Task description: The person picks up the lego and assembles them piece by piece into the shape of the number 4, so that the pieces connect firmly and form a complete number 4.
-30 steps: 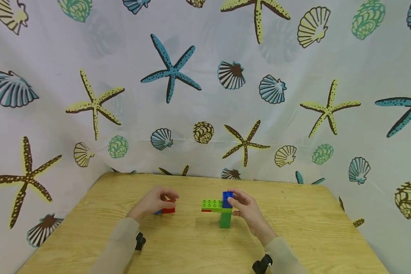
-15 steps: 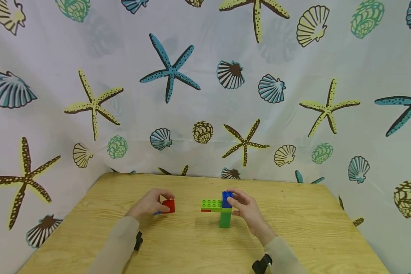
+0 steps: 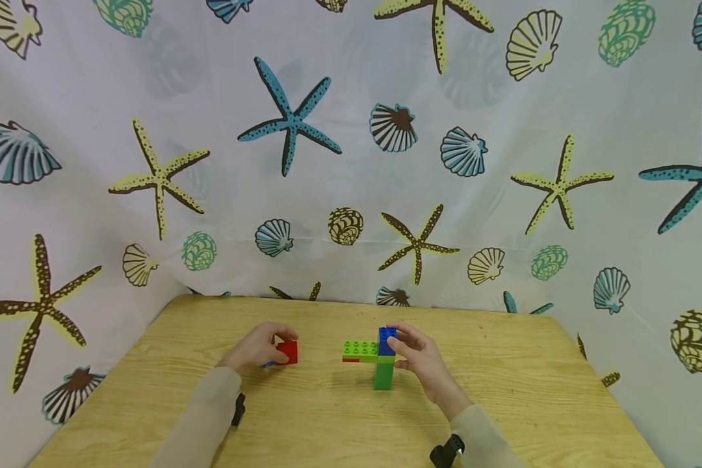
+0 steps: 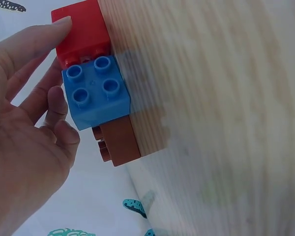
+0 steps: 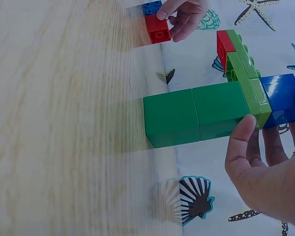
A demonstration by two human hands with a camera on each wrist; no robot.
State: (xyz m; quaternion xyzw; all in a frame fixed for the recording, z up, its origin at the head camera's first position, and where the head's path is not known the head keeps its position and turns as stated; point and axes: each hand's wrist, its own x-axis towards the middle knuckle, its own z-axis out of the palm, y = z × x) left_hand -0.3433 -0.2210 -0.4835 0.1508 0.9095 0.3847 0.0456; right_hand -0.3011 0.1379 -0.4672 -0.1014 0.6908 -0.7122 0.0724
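We are working at a wooden table [image 3: 333, 422], where a tower [image 3: 384, 375] is standing upright between our two hands. Two green blocks [image 5: 169, 118] are forming the tower's base, one stacked on the other. A lime bar [image 3: 359, 351] is lying across them and jutting out to the tower's left, with a flat red piece [image 3: 351, 360] sitting under its outer end. A dark blue block [image 3: 387, 348] is topping the tower.

On the tower's right side, our right hand [image 3: 426, 367] is gripping the dark blue block, its fingers curling round it; one fingertip is touching the tower lower down, by the joint of lime and green.

Well to the left of the tower, our left hand [image 3: 260, 346] is pinching a red block [image 4: 83, 34] between thumb and fingers, and the block's hollow underside is facing the tower. Farther from the tower, a light blue block [image 4: 96, 105] is touching the red one, its studs facing us, and a brown block [image 4: 120, 142] is lying just beyond. Whether red and light blue are joining firmly, we cannot tell.

Behind the tower, a white cloth [image 3: 351, 58] is hanging, printed with shells and starfish.
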